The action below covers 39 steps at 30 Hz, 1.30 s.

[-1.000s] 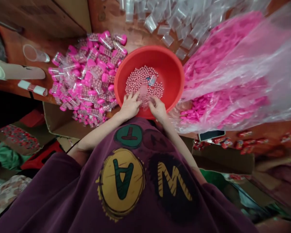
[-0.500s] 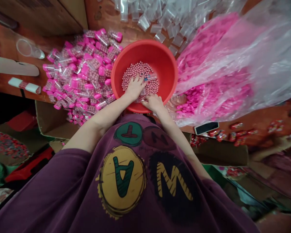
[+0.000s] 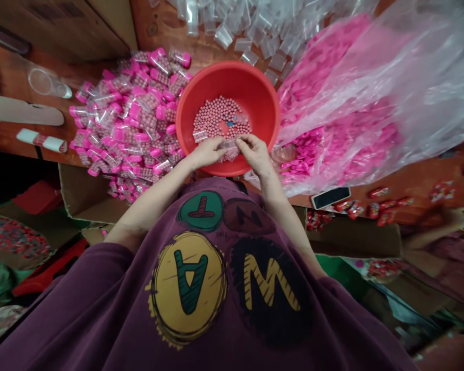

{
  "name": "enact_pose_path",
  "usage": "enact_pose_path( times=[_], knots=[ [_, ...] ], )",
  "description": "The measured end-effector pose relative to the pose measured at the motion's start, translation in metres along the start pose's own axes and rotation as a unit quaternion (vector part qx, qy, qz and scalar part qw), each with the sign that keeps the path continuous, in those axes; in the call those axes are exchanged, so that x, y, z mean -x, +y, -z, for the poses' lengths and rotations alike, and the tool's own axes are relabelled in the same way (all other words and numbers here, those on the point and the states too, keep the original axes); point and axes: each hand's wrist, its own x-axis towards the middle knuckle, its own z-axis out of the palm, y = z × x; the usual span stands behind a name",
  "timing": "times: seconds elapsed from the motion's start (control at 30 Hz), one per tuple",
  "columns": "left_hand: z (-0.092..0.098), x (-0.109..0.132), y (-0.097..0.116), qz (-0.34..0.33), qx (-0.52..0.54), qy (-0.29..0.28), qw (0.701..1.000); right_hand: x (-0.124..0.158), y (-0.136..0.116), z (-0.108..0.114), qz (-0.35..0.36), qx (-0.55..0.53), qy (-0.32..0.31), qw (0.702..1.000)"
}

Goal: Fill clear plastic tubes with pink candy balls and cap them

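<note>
A red plastic bowl (image 3: 268,98) holds many small pink beads (image 3: 216,110). Over its near side, my left hand (image 3: 208,153) and my right hand (image 3: 256,153) pinch a small clear plastic tube (image 3: 229,146) from either end. It lies roughly sideways between my fingertips, and I cannot make out how much is inside it. Another clear tube (image 3: 200,136) rests on the beads by my left hand. Just beyond my fingers, a small blue and reddish object (image 3: 228,124) sits among the beads, its kind unclear.
Left of the bowl lies a heap of bead-filled tubes with pink caps (image 3: 139,113). Empty clear tubes (image 3: 255,31) are spread behind. At right, a plastic bag (image 3: 371,118) holds pink caps (image 3: 313,154). A phone (image 3: 330,197) lies at the table edge; another person's arm (image 3: 436,234) is far right.
Both hands have drawn back from the beads toward the bowl's near rim, now with a clear tube between them. My left hand has moved down from the middle of the beads.
</note>
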Motion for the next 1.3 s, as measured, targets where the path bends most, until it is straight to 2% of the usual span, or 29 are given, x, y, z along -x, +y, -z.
enact_pose_path(
  times=[0.1, 0.2, 0.33, 0.47, 0.57, 0.7, 0.73, 0.8, 0.87, 0.93, 0.97, 1.07, 1.13, 1.3],
  knots=[
    [0.008, 0.015, 0.005, 0.036, 0.131, -0.033, 0.990, 0.006, -0.017, -0.002, -0.006, -0.020, -0.006, 1.000],
    [0.018, 0.027, 0.009, 0.053, 0.222, -0.077, 0.971, 0.014, -0.028, -0.010, -0.011, -0.026, 0.015, 0.999],
    [0.028, 0.030, 0.014, 0.073, 0.265, -0.122, 0.954, 0.018, -0.032, -0.023, -0.023, -0.039, 0.038, 0.998],
    [0.032, 0.030, 0.015, 0.074, 0.285, -0.133, 0.946, 0.016, -0.030, -0.033, -0.012, -0.028, 0.073, 0.997],
    [0.037, 0.039, 0.005, 0.067, 0.323, -0.147, 0.933, 0.009, -0.027, -0.017, 0.007, 0.016, 0.102, 0.995],
    [0.043, 0.058, -0.017, 0.075, 0.374, -0.102, 0.919, -0.004, -0.023, 0.033, 0.021, 0.111, 0.196, 0.974],
    [0.042, 0.060, -0.020, 0.075, 0.377, -0.084, 0.919, -0.006, -0.024, 0.042, 0.025, 0.120, 0.192, 0.974],
    [0.037, 0.057, -0.019, 0.083, 0.363, -0.041, 0.927, -0.007, -0.026, 0.048, 0.028, 0.108, 0.141, 0.984],
    [0.027, 0.049, -0.010, 0.104, 0.327, 0.021, 0.939, -0.003, -0.030, 0.037, 0.012, 0.066, 0.080, 0.995],
    [0.016, 0.038, 0.003, 0.116, 0.289, 0.077, 0.947, 0.003, -0.033, 0.017, -0.021, 0.015, 0.051, 0.998],
    [0.011, 0.034, 0.009, 0.114, 0.275, 0.085, 0.951, 0.006, -0.034, 0.006, -0.036, -0.006, 0.045, 0.998],
    [0.000, 0.027, 0.021, 0.101, 0.248, 0.026, 0.963, 0.010, -0.031, -0.015, -0.057, -0.043, 0.038, 0.997],
    [-0.003, 0.027, 0.026, 0.115, 0.257, -0.015, 0.959, 0.008, -0.026, -0.022, -0.066, -0.053, 0.046, 0.995],
    [0.002, 0.036, 0.031, 0.166, 0.279, -0.004, 0.946, 0.000, -0.018, -0.033, -0.132, -0.090, 0.077, 0.984]
  ],
)
